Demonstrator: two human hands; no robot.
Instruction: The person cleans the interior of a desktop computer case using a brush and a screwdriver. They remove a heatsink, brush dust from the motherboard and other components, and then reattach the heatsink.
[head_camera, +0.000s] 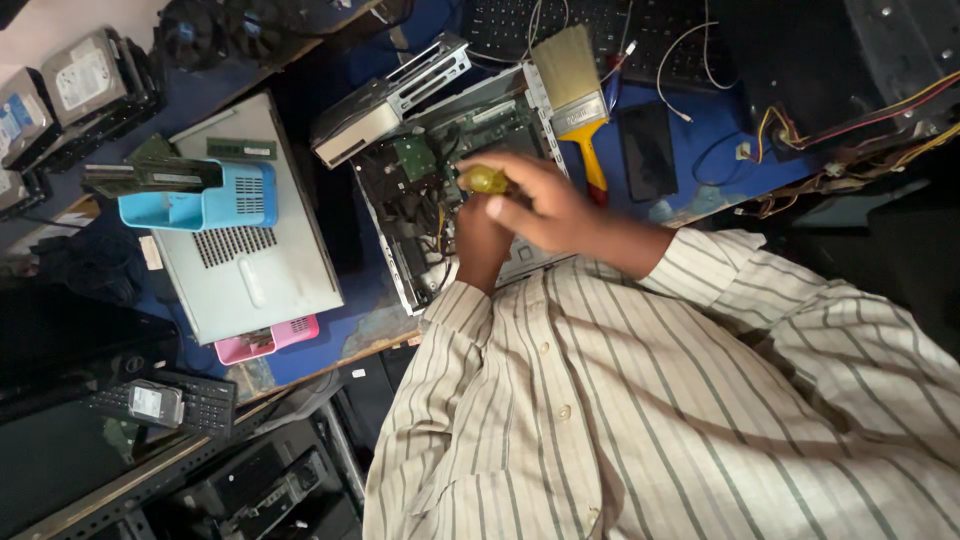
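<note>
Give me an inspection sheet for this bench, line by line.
Surface: blue bench top, worn at its near edge.
Job's things: open computer case with its circuit board exposed; yellow-green tool handle.
Clutter: paintbrush, dark phone, grey case cover, blue tray with memory sticks, pink tray, drive unit, hard drives.
Hands: right hand has its fingers closed on the tool handle; left hand is reaching into the case, and its grip cannot be seen.
Cables: white cable on the bench; coloured wires at the right.
Surroundings: keyboard at the back, another keyboard on a lower shelf.
</note>
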